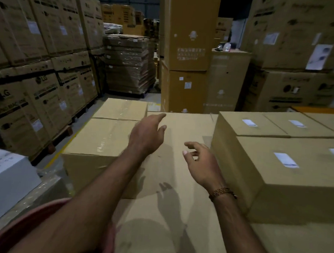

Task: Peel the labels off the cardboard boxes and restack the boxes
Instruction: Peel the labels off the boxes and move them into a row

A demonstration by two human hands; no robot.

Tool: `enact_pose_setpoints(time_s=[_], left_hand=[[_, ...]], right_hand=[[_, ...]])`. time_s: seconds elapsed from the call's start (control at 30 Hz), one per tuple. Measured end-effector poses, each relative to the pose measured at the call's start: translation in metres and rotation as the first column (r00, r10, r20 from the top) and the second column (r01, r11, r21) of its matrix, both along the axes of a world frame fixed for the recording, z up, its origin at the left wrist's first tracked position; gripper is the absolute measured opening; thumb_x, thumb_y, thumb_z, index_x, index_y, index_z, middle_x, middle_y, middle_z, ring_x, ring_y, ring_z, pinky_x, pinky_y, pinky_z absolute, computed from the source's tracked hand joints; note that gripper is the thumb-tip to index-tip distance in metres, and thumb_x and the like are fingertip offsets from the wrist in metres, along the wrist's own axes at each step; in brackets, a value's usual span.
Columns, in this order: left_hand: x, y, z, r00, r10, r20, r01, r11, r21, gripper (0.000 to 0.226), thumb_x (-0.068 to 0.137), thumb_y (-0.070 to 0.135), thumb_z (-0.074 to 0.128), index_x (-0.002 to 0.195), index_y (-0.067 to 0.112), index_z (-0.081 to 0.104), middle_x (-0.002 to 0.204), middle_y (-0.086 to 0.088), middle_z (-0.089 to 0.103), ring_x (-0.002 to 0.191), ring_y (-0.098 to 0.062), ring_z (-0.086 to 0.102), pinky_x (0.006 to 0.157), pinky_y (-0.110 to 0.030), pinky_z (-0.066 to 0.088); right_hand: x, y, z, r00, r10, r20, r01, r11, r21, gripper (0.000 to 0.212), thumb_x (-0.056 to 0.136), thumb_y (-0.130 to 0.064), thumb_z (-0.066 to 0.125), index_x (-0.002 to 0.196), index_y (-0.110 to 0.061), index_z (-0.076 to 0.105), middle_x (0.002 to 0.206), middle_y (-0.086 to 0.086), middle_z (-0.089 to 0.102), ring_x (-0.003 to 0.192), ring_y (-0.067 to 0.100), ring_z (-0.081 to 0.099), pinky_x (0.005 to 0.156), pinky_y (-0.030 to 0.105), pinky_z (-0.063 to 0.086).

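Both hands empty, fingers loosely spread, above plain box top (179,165). Nearest label (286,159) on raised box (294,179) toward right edge of stack, long axis running away from body. Right hand (201,164) nearer than left hand (145,134); judged rightward reach.

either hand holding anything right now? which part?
Nothing held. Left hand and right hand hover open above the cardboard box, fingers spread.
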State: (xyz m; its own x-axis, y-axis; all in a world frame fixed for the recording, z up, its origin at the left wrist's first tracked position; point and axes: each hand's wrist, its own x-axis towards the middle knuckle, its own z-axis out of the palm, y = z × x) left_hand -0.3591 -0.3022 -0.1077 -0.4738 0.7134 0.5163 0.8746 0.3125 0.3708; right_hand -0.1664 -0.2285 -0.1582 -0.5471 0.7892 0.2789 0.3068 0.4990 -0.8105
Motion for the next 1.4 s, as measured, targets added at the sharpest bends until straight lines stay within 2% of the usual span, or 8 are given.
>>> enact_pose_setpoints(time_s=[0.13, 0.4, 0.53, 0.77, 0.9, 1.03, 1.23, 1.4], left_hand=[[0.078, 0.057, -0.023, 0.993, -0.089, 0.08, 0.094, 0.994, -0.054, 0.049, 0.104, 0.039, 0.056, 0.152, 0.029, 0.052, 0.143, 0.001, 0.064, 0.13, -0.024, 0.058, 0.105, -0.046, 0.05], [0.234, 0.144, -0.082, 0.925, -0.133, 0.357, 0.158, 0.987, -0.042, 0.053, 0.104, 0.046, 0.056, 0.154, 0.027, 0.051, 0.148, -0.001, 0.06, 0.131, -0.024, 0.059, 0.105, -0.045, 0.051], [0.284, 0.173, -0.088, 0.886, -0.119, 0.448, 0.136, 0.991, -0.007, 0.055, 0.106, 0.04, 0.056, 0.156, 0.02, 0.047, 0.151, -0.006, 0.058, 0.134, -0.027, 0.057, 0.107, -0.035, 0.046], [0.317, 0.19, -0.099, 0.763, -0.049, 0.644, 0.099, 0.994, -0.041, 0.066, 0.104, 0.049, 0.058, 0.159, 0.017, 0.037, 0.151, -0.004, 0.056, 0.134, -0.028, 0.057, 0.095, -0.025, 0.039], [0.315, 0.184, -0.112, 0.683, -0.019, 0.731, 0.128, 0.987, -0.094, 0.069, 0.103, 0.059, 0.054, 0.157, 0.017, 0.043, 0.149, -0.001, 0.057, 0.132, -0.026, 0.057, 0.108, -0.036, 0.047], [0.324, 0.177, -0.112, 0.521, -0.066, 0.851, 0.136, 0.991, -0.007, 0.064, 0.106, 0.055, 0.051, 0.157, 0.017, 0.044, 0.145, 0.0, 0.06, 0.127, -0.022, 0.058, 0.105, -0.042, 0.052], [0.332, 0.166, -0.109, 0.49, -0.084, 0.868, 0.098, 0.994, 0.041, 0.05, 0.109, 0.044, 0.052, 0.151, 0.017, 0.049, 0.136, 0.004, 0.063, 0.118, -0.016, 0.061, 0.094, -0.033, 0.05], [0.334, 0.145, -0.12, 0.408, -0.118, 0.905, -0.004, 0.991, 0.131, 0.028, 0.109, 0.033, 0.056, 0.135, 0.024, 0.061, 0.129, 0.007, 0.073, 0.116, -0.012, 0.07, 0.106, -0.041, 0.054]], right_hand=[[0.083, 0.037, 0.008, 0.996, -0.086, -0.017, 0.086, 0.996, -0.001, 0.026, 0.104, -0.031, 0.063, 0.129, -0.028, 0.071, 0.122, -0.012, 0.069, 0.098, -0.005, 0.064, 0.085, 0.023, 0.054], [0.232, 0.126, 0.004, 0.987, -0.156, 0.029, 0.152, 0.982, 0.109, 0.025, 0.102, -0.026, 0.066, 0.126, -0.025, 0.072, 0.113, -0.014, 0.067, 0.094, -0.001, 0.067, 0.087, 0.034, 0.059], [0.287, 0.17, -0.002, 0.971, -0.234, 0.054, 0.224, 0.964, 0.145, 0.027, 0.1, -0.028, 0.067, 0.127, -0.024, 0.072, 0.118, -0.003, 0.07, 0.102, 0.015, 0.069, 0.091, 0.04, 0.059], [0.338, 0.215, -0.021, 0.804, -0.412, 0.429, 0.308, 0.905, 0.293, 0.05, 0.103, -0.043, 0.058, 0.148, -0.021, 0.055, 0.147, 0.014, 0.052, 0.139, 0.034, 0.041, 0.111, 0.048, 0.039], [0.342, 0.221, -0.031, 0.735, -0.421, 0.532, 0.262, 0.899, 0.35, 0.048, 0.103, -0.05, 0.053, 0.142, -0.023, 0.056, 0.147, 0.013, 0.053, 0.146, 0.036, 0.032, 0.116, 0.048, 0.029], [0.345, 0.223, -0.037, 0.75, -0.429, 0.503, 0.264, 0.892, 0.367, 0.042, 0.101, -0.05, 0.056, 0.134, -0.024, 0.062, 0.142, 0.01, 0.06, 0.146, 0.036, 0.033, 0.116, 0.05, 0.026], [0.348, 0.225, -0.032, 0.772, -0.455, 0.443, 0.311, 0.879, 0.362, 0.045, 0.096, -0.051, 0.064, 0.128, -0.019, 0.064, 0.127, 0.015, 0.061, 0.121, 0.037, 0.051, 0.104, 0.046, 0.034], [0.343, 0.213, -0.029, 0.872, -0.381, 0.307, 0.329, 0.921, 0.208, 0.047, 0.092, -0.045, 0.072, 0.12, -0.01, 0.06, 0.123, 0.014, 0.043, 0.116, 0.037, 0.047, 0.094, 0.044, 0.05]])
